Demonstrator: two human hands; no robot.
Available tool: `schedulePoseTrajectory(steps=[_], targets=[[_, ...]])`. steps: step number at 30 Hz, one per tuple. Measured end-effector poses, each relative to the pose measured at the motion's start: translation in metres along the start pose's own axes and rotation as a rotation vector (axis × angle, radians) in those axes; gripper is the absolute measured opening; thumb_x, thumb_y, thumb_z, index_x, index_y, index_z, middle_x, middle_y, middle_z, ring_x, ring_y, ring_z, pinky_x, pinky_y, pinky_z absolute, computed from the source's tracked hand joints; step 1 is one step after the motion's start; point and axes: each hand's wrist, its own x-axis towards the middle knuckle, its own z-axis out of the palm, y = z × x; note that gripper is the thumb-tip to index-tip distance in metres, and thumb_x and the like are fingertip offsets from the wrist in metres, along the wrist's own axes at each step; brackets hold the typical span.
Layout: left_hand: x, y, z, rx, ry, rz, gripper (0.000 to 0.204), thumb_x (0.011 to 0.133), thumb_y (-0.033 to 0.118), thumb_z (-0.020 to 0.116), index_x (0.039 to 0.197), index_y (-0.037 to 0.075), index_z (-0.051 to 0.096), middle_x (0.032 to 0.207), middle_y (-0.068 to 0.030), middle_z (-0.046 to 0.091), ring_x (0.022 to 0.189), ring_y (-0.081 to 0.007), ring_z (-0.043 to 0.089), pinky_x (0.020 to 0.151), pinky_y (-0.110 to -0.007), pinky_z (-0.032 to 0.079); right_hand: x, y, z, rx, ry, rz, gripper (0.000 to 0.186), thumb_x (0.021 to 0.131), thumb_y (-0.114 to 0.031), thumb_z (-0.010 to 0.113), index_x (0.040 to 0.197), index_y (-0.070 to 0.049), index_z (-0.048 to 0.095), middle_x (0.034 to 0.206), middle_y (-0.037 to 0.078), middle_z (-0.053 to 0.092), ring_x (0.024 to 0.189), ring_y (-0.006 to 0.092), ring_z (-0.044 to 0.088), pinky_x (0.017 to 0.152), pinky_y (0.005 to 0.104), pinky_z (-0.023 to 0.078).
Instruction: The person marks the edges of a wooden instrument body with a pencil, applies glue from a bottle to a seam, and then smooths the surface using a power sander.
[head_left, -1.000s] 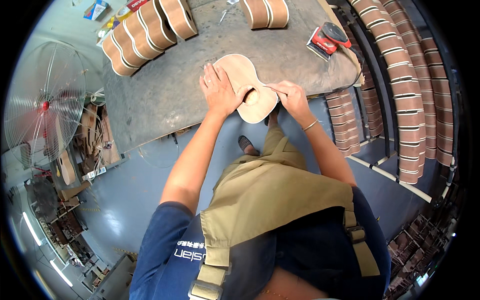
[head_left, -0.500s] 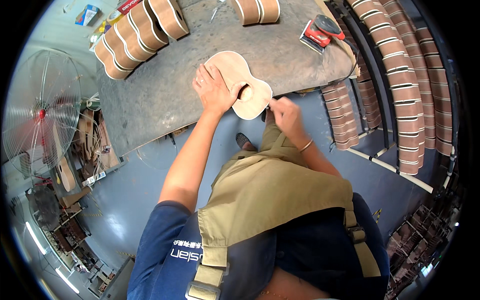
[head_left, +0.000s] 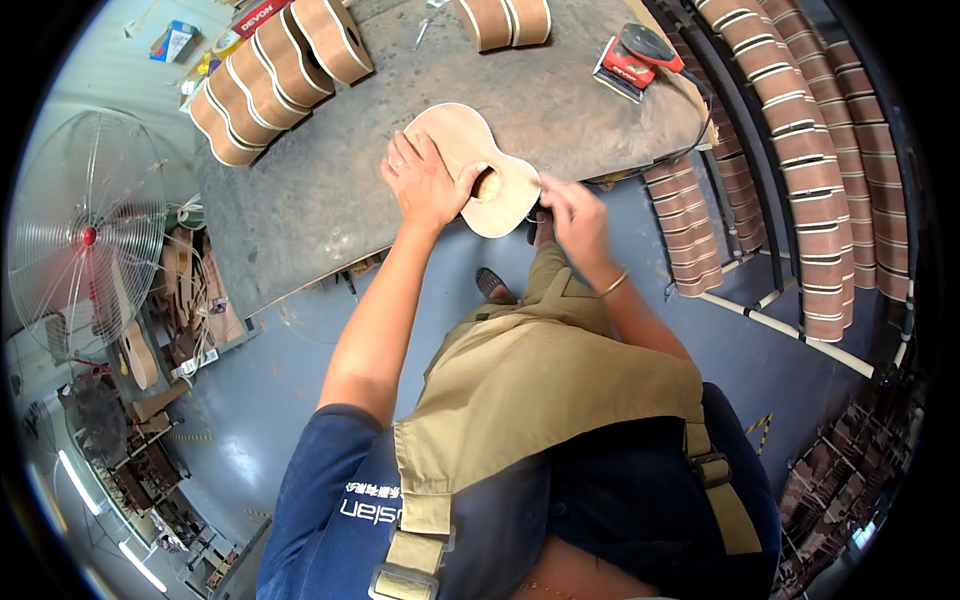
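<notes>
A pale wooden ukulele body with a round sound hole lies at the near edge of the workbench, its narrower end jutting out past the edge. Spread across its top is my left hand, fingers stretched out flat and the thumb beside the sound hole. My right hand is at the body's right-hand side rim, with its fingers bent together and slightly blurred. Whatever is between those fingers is too small or hidden to make out.
More ukulele bodies stand in a row at the bench's far left, and another pair at the back. A red and black sander sits at the right with its cord. Racks of bodies rise at the right; a large fan is left.
My right hand has shifted slightly up along the body's side rim. My left hand stays flat on the top, and the view has tilted a little.
</notes>
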Motion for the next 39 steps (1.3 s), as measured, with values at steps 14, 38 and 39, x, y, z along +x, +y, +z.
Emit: schedulePoseTrajectory(steps=[14, 38, 39], targets=[[-0.001, 0.003, -0.009, 0.0, -0.03, -0.011, 0.117, 0.084, 0.082, 0.068, 0.158, -0.002, 0.037, 0.162, -0.036, 0.034, 0.153, -0.0501, 0.031, 0.12, -0.065, 0.024, 0.027, 0.039, 0.006, 0.223, -0.154, 0.123, 0.021, 0.102, -0.011, 0.07, 0.119, -0.005, 0.082, 0.109, 0.011, 0.078, 0.096, 0.0226, 0.075, 0.088, 0.0321, 0.057], [0.005, -0.011, -0.035, -0.03, -0.021, 0.134, 0.11, 0.089, 0.072, 0.071, 0.163, -0.003, 0.038, 0.176, -0.0271, 0.021, 0.164, -0.0462, 0.014, 0.128, -0.066, 0.016, 0.026, 0.005, 0.007, 0.056, -0.097, -0.051, 0.02, 0.103, -0.004, 0.062, 0.122, 0.001, 0.067, 0.148, 0.025, 0.063, 0.133, 0.0426, 0.062, 0.112, 0.0459, 0.051], [0.014, 0.0, -0.054, -0.092, -0.146, 0.21, 0.105, 0.092, 0.064, 0.073, 0.168, 0.004, 0.034, 0.179, -0.0212, 0.019, 0.167, -0.0437, 0.009, 0.132, -0.06, 0.015, 0.021, 0.004, -0.001, -0.055, -0.15, -0.185, 0.017, 0.101, -0.002, 0.063, 0.117, 0.001, 0.069, 0.144, 0.024, 0.065, 0.134, 0.0403, 0.063, 0.111, 0.0462, 0.052]])
